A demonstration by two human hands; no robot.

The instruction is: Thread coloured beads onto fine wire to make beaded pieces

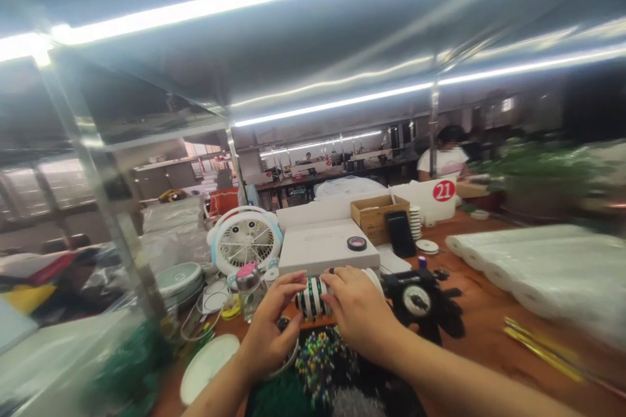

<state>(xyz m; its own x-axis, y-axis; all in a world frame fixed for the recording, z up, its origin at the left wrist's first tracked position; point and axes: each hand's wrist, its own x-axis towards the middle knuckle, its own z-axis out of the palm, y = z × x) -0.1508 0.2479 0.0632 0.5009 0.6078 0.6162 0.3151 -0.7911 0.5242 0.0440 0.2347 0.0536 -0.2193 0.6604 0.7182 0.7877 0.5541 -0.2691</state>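
Round desk fan (pixel 246 241) just beyond the left hand (pixel 274 326)

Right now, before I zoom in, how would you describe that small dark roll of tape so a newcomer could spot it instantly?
Start at the red 21 sign, then go left to the open cardboard box. In front of it lies a flat white box. The tape roll lies flat on that lid, a dark ring and the only thing up there.
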